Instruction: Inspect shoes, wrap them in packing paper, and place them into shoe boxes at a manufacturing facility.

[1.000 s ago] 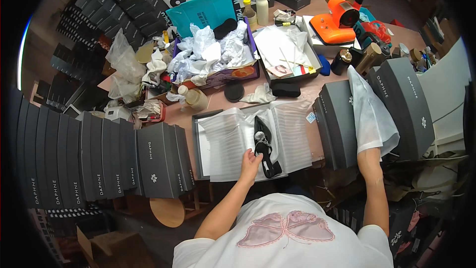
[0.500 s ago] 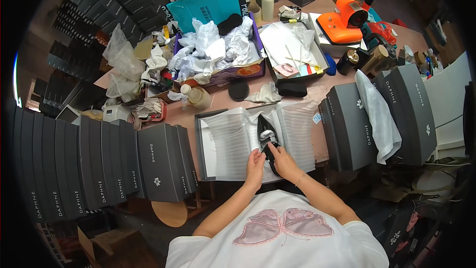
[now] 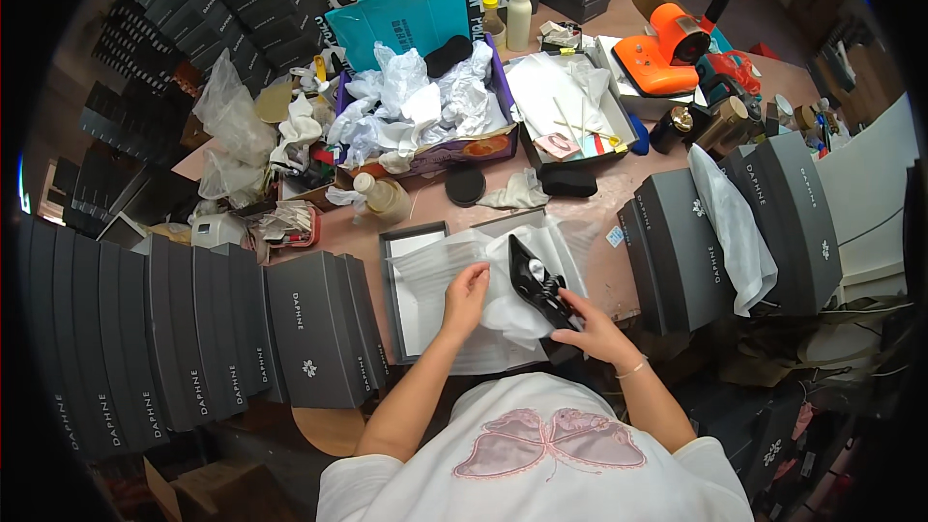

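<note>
A black pointed-toe shoe (image 3: 533, 282) lies tilted over the box, toe pointing away from me, with pale crumpled stuffing inside. My right hand (image 3: 596, 335) grips it at the heel end, fingers closed around its right side. Beneath the shoe is thin white wrapping (image 3: 512, 319). My left hand (image 3: 466, 300) is over the translucent padded sheet (image 3: 425, 280), left of the shoe; its fingers are curled together, and what they pinch, if anything, cannot be made out. Both sheets rest in an open grey shoe box (image 3: 389, 275).
Grey shoe boxes stand upright in rows at left (image 3: 314, 329) and right (image 3: 677, 242). Behind are a purple-edged carton (image 3: 445, 157) of crumpled paper, a tray (image 3: 580, 155) of papers, a cream bottle (image 3: 382, 198), a round black lid (image 3: 465, 186) and an orange device (image 3: 662, 63).
My hands have moved apart, the left to the left, the right to the right and nearer me. The shoe has turned and shifted right in my right hand. The wrapping sheets have shifted and crumpled.
</note>
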Demonstrator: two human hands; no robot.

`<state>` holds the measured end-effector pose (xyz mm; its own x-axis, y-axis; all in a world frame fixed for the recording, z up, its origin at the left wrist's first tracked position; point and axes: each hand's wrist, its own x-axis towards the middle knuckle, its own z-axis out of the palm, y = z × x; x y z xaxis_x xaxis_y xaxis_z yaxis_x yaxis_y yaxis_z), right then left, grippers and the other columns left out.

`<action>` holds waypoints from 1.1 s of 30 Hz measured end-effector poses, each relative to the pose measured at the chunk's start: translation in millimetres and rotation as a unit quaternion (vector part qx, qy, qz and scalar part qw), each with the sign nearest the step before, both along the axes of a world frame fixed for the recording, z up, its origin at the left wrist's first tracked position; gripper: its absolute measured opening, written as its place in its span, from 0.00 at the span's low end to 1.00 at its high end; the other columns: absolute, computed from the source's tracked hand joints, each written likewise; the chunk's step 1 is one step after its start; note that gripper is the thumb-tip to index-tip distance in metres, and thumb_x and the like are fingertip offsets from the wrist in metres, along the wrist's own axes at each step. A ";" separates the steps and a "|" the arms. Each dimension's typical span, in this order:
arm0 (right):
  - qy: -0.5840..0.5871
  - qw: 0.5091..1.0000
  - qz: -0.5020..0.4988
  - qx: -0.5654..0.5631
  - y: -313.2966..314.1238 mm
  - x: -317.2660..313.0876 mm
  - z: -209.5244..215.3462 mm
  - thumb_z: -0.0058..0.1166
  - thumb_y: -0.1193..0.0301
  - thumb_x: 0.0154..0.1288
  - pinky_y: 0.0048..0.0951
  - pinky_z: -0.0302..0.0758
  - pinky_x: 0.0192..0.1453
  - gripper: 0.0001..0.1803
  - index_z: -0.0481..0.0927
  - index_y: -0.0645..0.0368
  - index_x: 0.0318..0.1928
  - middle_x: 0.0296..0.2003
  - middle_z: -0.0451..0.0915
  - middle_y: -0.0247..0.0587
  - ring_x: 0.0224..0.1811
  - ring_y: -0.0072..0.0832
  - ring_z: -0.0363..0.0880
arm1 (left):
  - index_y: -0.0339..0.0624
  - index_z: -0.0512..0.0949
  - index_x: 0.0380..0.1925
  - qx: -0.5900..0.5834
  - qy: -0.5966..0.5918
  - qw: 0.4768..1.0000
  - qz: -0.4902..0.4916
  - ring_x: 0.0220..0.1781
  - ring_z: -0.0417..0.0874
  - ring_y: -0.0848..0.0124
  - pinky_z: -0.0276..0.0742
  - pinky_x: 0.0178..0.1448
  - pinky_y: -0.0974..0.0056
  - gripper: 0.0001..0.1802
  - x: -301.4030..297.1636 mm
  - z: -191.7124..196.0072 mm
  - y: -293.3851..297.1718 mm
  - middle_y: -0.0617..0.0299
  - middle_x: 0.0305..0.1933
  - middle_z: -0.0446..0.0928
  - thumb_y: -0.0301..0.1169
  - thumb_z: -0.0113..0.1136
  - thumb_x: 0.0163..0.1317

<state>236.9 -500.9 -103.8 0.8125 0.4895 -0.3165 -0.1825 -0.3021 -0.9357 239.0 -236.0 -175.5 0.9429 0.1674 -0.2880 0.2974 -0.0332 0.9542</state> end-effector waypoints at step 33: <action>0.307 0.723 -0.241 0.570 -42.7 0.9 20.9 0.40 0.56 0.63 0.28 0.80 0.28 0.30 0.70 0.70 0.55 0.35 0.80 0.51 0.34 0.34 0.81 | 0.35 0.78 0.27 0.410 -0.276 0.857 -0.144 0.29 0.80 0.60 0.75 0.33 0.62 0.04 62.5 203.0 36.9 0.53 0.34 0.77 0.24 0.59 0.58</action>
